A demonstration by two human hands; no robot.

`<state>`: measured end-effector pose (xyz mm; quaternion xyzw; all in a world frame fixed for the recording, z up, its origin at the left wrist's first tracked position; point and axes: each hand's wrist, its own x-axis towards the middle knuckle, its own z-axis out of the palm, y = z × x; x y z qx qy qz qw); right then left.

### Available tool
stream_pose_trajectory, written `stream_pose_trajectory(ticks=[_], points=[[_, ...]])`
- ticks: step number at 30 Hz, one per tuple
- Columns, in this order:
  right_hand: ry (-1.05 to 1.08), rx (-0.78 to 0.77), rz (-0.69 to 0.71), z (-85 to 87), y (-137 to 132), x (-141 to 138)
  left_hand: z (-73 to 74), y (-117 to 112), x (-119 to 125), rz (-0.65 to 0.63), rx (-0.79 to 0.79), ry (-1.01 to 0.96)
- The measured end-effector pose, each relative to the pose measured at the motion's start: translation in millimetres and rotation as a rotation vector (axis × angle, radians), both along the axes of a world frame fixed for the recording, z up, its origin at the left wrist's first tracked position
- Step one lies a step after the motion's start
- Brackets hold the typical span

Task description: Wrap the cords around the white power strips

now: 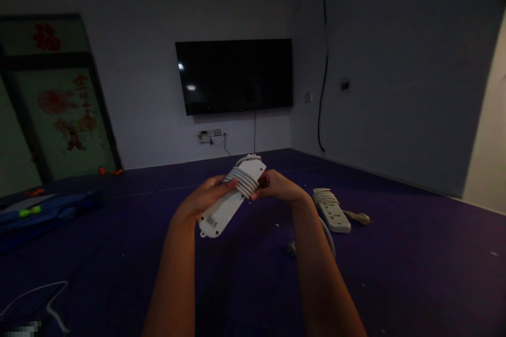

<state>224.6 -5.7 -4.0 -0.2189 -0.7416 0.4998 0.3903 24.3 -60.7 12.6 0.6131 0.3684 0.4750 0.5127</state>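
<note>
Head view: power strip held in both hands

Left hand (pixel 205 199) grips the power strip (pixel 225 210) from its left side, with the thumb on the cord (pixel 243 179) wound around its upper half. Right hand (pixel 279 187) closes its fingers on the strip's right edge at the windings. The strip is held tilted above the purple floor (pixel 395 253). A second power strip (pixel 334 213) lies on the floor near the right wrist.

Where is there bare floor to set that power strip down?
Bare floor lies between the blue bundle and the left hand, and right of the second power strip. It is crowded beside the right hand, around that strip.
</note>
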Motion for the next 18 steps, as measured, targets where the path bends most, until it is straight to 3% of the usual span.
stream_pose_trajectory(ticks=[11, 18], points=[[-0.019, 0.018, -0.025, -2.4, 5, 2, -0.6, 1, 3, 0.005, -0.027, -0.005], [0.031, 0.024, -0.229, 4.4, 0, -13, -4.4, 13, 1, 0.003, -0.010, -0.015]])
